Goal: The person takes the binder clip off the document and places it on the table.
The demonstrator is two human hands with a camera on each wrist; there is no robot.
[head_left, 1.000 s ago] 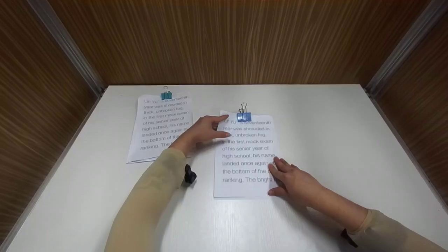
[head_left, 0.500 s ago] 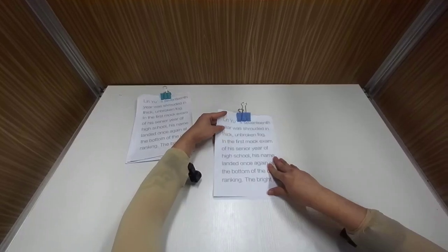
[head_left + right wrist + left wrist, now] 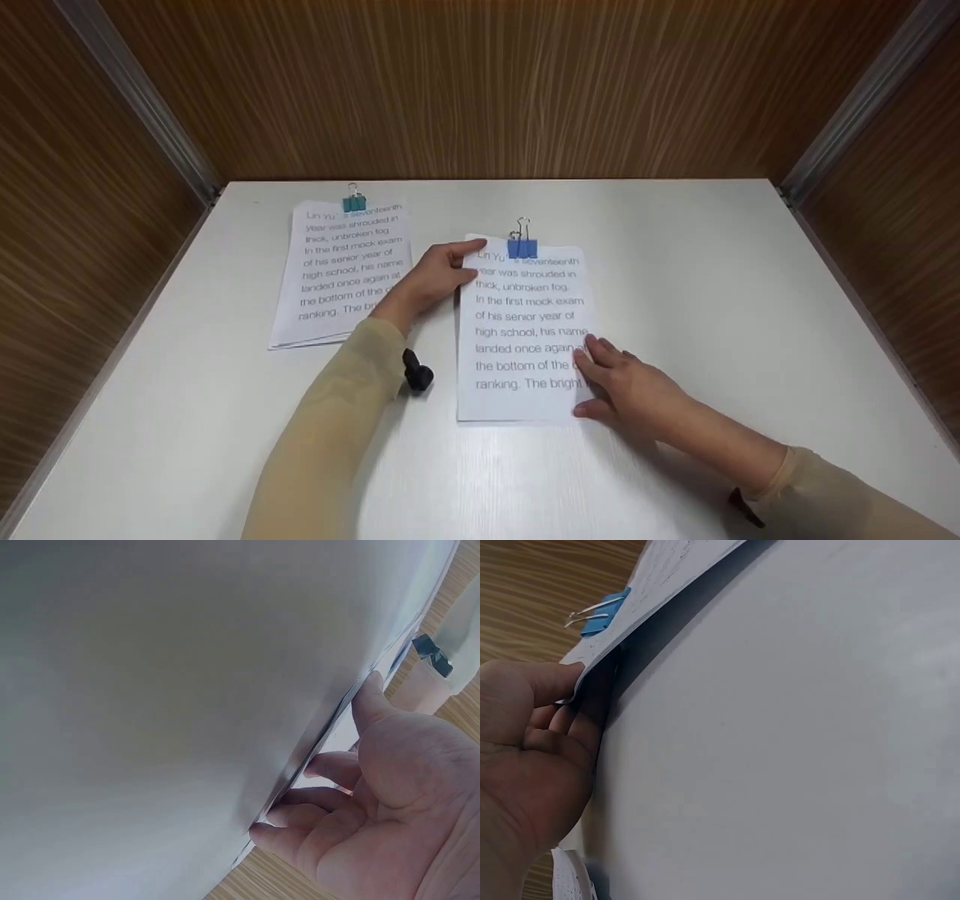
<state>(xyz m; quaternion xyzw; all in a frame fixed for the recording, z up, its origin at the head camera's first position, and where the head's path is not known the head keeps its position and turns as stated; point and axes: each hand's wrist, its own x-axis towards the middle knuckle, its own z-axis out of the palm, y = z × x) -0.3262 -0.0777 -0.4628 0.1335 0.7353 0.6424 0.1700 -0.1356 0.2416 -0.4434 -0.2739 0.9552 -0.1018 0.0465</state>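
Note:
A stack of printed paper (image 3: 525,405) lies in front, a blue binder clip (image 3: 523,249) on its top edge with the wire handles pointing away. My left hand (image 3: 435,274) pinches the stack's top left corner. In the left wrist view its thumb lies over the paper (image 3: 656,585) and the other fingers are under it, the edge raised off the table. At the lower right edge rests my right hand (image 3: 634,390), fingers slightly spread. The right wrist view has the right hand's fingertips and thumb (image 3: 371,694) against the sheets' side.
A second stack of printed paper (image 3: 315,262) lies at the back left, with a teal binder clip (image 3: 354,203) on top; the left forearm partly covers it. Wood-grain panels (image 3: 495,90) stand round the white table (image 3: 712,285). A black fitting (image 3: 418,373) sticks out at the left sleeve.
My left thumb has drawn back from over the text to the stack's left edge, and the index finger has shifted slightly up at the corner. The right hand stays in place.

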